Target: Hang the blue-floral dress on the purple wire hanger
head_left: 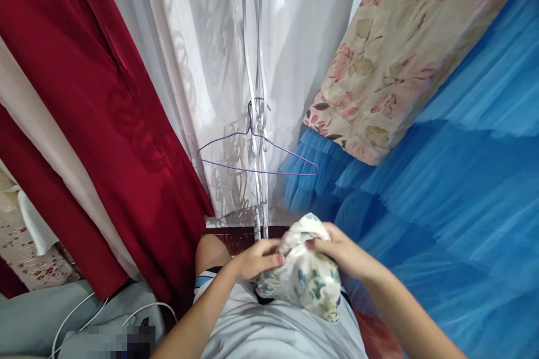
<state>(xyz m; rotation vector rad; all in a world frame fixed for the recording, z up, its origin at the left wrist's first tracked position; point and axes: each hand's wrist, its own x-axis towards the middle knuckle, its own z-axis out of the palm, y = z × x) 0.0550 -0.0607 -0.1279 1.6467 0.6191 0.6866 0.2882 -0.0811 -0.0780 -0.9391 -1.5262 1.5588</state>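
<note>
A bunched white cloth with a blue and green floral print point(314, 277) is gathered in front of my waist. My left hand point(261, 261) grips its left side, thumb on top. On the upper right, my right hand point(337, 249) pinches a fold of the same cloth. Whether it is a garment I cannot tell from the folds. Beyond my hands, a thin purple clothes hanger point(257, 171) hangs bare from a white hanging strip with loops point(257, 67).
White curtains point(202, 67) hang behind the strip, with red curtains point(113, 151) to the left. At right are a floral fabric panel point(366, 84) and blue ruffled tulle point(458, 207). A grey seat point(37, 314) with white cables point(67, 317) is at lower left.
</note>
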